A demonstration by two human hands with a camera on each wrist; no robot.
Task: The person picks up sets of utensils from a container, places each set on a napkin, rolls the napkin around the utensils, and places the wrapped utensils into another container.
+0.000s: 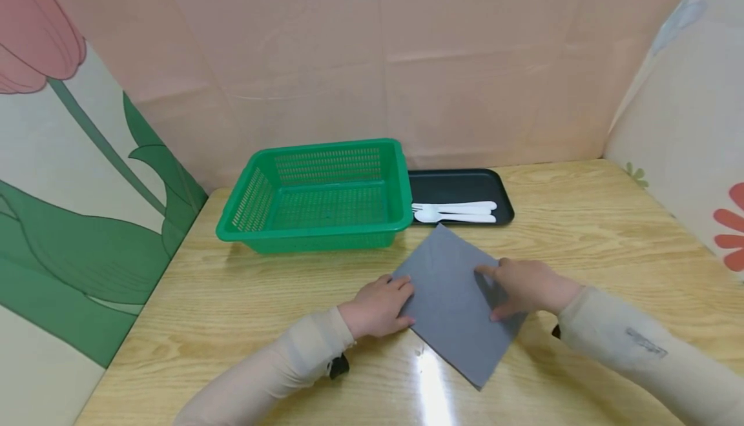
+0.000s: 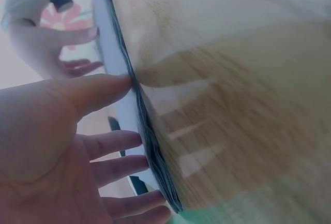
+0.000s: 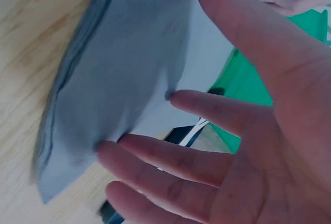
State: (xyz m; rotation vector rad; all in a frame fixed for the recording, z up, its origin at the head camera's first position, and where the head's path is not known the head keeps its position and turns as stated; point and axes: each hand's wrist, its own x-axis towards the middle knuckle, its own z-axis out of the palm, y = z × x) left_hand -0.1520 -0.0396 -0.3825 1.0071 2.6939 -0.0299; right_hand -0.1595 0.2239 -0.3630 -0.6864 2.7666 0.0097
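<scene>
A grey folded cloth (image 1: 456,297) lies on the wooden table, turned cornerwise, with several thin layers showing along its edge in the left wrist view. My left hand (image 1: 380,306) is at its left edge, thumb and fingers spread and fingertips against the layered side. On the opposite side, my right hand (image 1: 526,287) rests its fingertips on the cloth near the right corner. In the right wrist view those fingers (image 3: 170,169) are extended and spread, dimpling the surface slightly.
Behind the cloth stands a green plastic basket (image 1: 325,241) with slotted walls. Right of it, a black tray (image 1: 453,184) holds white cutlery (image 1: 459,208), including a spoon and a fork. A pinkish sheet (image 1: 383,58) hangs behind the table (image 1: 279,284), and patterned panels flank both sides.
</scene>
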